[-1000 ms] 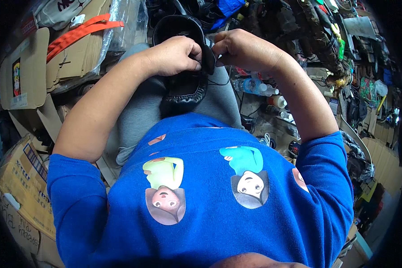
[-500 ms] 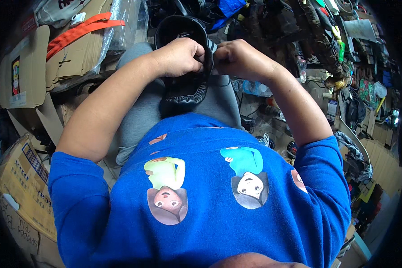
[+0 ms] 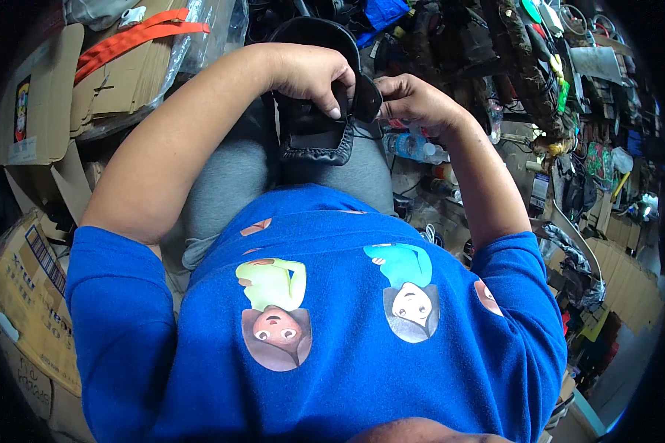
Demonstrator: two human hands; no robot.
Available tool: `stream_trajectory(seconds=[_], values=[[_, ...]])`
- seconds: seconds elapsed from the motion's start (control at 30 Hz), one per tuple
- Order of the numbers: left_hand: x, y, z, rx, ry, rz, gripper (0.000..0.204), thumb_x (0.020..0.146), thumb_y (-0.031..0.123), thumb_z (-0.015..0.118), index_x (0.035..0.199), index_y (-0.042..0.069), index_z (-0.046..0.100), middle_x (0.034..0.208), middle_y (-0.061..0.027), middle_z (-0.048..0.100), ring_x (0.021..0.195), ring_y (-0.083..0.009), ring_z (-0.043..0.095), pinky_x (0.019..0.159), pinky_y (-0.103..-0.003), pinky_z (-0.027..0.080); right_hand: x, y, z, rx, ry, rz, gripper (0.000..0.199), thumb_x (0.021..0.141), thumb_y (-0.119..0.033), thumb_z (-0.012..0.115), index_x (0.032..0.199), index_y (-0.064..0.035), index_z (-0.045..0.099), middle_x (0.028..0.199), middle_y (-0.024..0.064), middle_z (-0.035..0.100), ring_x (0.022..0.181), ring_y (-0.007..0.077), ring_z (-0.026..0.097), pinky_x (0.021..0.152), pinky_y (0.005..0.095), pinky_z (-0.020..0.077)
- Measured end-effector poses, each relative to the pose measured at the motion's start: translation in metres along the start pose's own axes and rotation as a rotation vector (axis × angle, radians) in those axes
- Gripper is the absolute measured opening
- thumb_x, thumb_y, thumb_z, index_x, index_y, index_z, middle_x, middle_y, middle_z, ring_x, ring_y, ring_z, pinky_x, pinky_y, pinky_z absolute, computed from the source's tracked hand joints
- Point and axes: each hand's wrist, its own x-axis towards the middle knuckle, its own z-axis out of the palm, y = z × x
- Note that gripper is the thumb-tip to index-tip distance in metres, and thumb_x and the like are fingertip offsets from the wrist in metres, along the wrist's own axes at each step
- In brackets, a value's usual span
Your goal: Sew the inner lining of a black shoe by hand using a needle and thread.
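A black leather shoe upper (image 3: 318, 151) with a puckered, gathered near edge lies over my lap, its far end rounded. From the left, my left hand (image 3: 314, 74) reaches across its opening. The left thumb points down inside while the fingers curl round the right side wall, gripping it. My right hand (image 3: 414, 100) is at the outside of that same wall, thumb and fingers pinching a black flap that sticks out to the right. The right fingertips are partly hidden, so whether a small tool or thread is also between them does not show.
Flattened cardboard (image 3: 129, 92) with orange straps (image 3: 137, 40) is at the far left, above a yellow-brown carton (image 3: 33, 295). Right of my knees lies a clear plastic bottle (image 3: 414, 146). Cluttered tools and scraps fill the right side, near a bent pale strip (image 3: 580, 240).
My left hand has shifted up and right, its thumb now extended into the upper. The side wall is folded outward as a flap, and the right hand has moved slightly right and down.
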Motion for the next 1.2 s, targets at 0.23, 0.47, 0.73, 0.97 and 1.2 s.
stream_trajectory(seconds=[0.23, 0.47, 0.73, 0.97, 1.2], values=[[0.000, -0.002, 0.002, -0.050, 0.050, 0.024, 0.031, 0.069, 0.007, 0.071, 0.099, 0.001, 0.068, 0.085, -0.0085, 0.069, 0.080, -0.0176, 0.063, 0.079, -0.030, 0.048, 0.004, -0.001, -0.007, -0.020, -0.063, 0.022, 0.014, 0.086, -0.010, 0.066, 0.097, -0.0022, 0.067, 0.082, -0.0029, 0.065, 0.078, 0.0059, 0.056, 0.076, 0.0228, 0.0447], [-0.002, -0.001, 0.004, -0.049, 0.074, 0.014, 0.029, 0.069, 0.007, 0.071, 0.097, 0.001, 0.068, 0.084, -0.0087, 0.069, 0.079, -0.0174, 0.063, 0.079, -0.030, 0.048, 0.008, 0.008, -0.012, 0.038, -0.090, 0.037, 0.016, 0.086, -0.011, 0.065, 0.099, -0.0023, 0.068, 0.082, -0.0037, 0.064, 0.077, 0.0060, 0.055, 0.076, 0.0225, 0.0439], [0.000, -0.005, 0.007, -0.046, 0.104, 0.025, 0.025, 0.069, 0.009, 0.071, 0.092, 0.000, 0.068, 0.079, -0.0077, 0.067, 0.075, -0.0173, 0.062, 0.076, -0.030, 0.048, 0.008, 0.007, -0.014, 0.058, -0.102, 0.106, 0.018, 0.086, -0.011, 0.064, 0.102, -0.0022, 0.068, 0.088, -0.0022, 0.066, 0.082, 0.0065, 0.058, 0.081, 0.0231, 0.0449], [-0.001, -0.006, 0.009, -0.028, 0.133, 0.038, 0.023, 0.068, 0.008, 0.071, 0.090, 0.000, 0.068, 0.078, -0.0081, 0.067, 0.073, -0.0165, 0.062, 0.074, -0.029, 0.048, 0.005, 0.009, -0.011, 0.054, -0.075, 0.143, 0.015, 0.085, -0.010, 0.066, 0.098, -0.0021, 0.069, 0.086, -0.0010, 0.065, 0.080, 0.0085, 0.059, 0.081, 0.0251, 0.0454], [-0.010, -0.029, 0.016, -0.142, 0.277, 0.048, 0.020, 0.069, 0.002, 0.068, 0.089, 0.000, 0.068, 0.078, -0.0075, 0.068, 0.074, -0.0144, 0.062, 0.072, -0.029, 0.048, 0.009, -0.018, 0.029, -0.553, 0.267, -0.220, 0.017, 0.078, -0.009, 0.070, 0.094, -0.0100, 0.071, 0.083, 0.0078, 0.062, 0.080, 0.0193, 0.062, 0.073, 0.0317, 0.0497]])
